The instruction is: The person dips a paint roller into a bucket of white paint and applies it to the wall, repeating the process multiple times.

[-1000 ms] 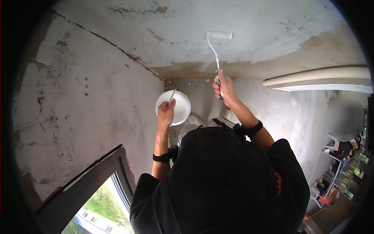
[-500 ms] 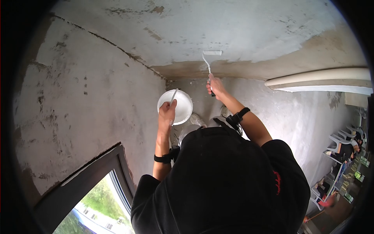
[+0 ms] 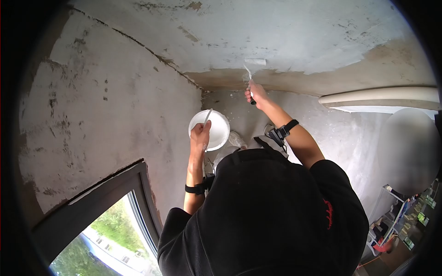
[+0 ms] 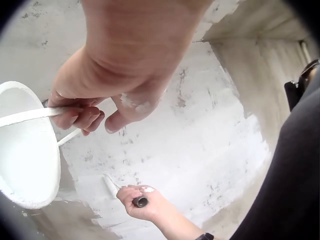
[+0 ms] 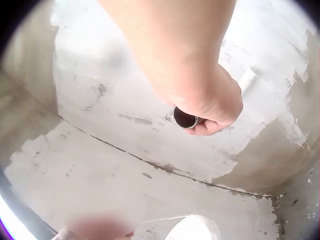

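My right hand [image 3: 258,94] grips the dark handle of a paint roller, its fingers curled round it. The white roller head [image 3: 255,61] lies against the wall ahead, close above the ragged lower edge of the white coat. In the left wrist view the dark end of the roller handle [image 4: 140,201] sticks out of the fist. A white bucket [image 3: 227,126] hangs from my left hand [image 3: 200,135], which holds its bail handle [image 4: 30,116] with curled fingers. White smears mark the left hand near the thumb.
A dark-framed window [image 3: 110,184] is at lower left. The left wall [image 3: 129,106] meets the front wall [image 3: 304,41] at a dark cracked corner. On the right runs a pale rounded ledge [image 3: 382,96]; a rack [image 3: 384,216] stands farther back. My shoes [image 3: 237,139] are beside the bucket.
The right hand has brought the roller down the wall, from well inside the white coat to near its lower edge. My left hand keeps holding the bucket in about the same place.
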Motion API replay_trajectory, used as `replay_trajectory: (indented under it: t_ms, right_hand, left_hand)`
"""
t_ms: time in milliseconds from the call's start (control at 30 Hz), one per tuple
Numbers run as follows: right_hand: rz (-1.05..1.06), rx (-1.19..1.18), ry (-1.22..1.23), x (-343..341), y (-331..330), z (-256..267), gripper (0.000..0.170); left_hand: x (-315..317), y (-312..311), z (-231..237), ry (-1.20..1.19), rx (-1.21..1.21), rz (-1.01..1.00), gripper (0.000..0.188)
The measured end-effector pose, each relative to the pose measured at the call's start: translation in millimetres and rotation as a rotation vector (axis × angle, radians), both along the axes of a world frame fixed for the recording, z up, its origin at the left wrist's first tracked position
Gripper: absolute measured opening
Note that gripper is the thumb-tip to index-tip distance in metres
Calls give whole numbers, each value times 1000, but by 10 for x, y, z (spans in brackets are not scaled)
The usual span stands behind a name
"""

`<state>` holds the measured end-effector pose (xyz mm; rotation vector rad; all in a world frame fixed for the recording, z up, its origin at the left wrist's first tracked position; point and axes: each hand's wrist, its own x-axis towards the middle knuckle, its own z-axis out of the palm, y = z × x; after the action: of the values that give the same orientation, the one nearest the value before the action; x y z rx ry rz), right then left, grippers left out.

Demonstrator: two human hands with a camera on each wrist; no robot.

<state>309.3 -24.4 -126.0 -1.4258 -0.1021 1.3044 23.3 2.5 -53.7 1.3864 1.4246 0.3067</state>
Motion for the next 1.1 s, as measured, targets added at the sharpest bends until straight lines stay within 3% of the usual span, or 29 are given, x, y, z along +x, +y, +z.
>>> replay_trajectory:
  t_ms: [67,200,400,600,900,1100]
  right_hand:
    - [-4,0,45,-25,-131,229,45]
    - [12,3,-108,-9,-564,583,45]
    - [-86,-49,-149,170,-855,704,46]
    - [-62,-41,-148,307,-755,450,45]
    - [46,-128,-129,672,-318,-674,43]
    - [54,-54,-35,795,-325,-721,38]
  left_hand:
    - [-18,-15,-15,3,-5,13,39]
    - [-12,1,14,-14,12,20,39]
    - [47,6,46,-9,5,14,39]
    - [93,12,54,-34,6,3,37]
    - [78,-34,138,19,-63,3,43]
    - [-9,-70,41,-5,-41,-28,36]
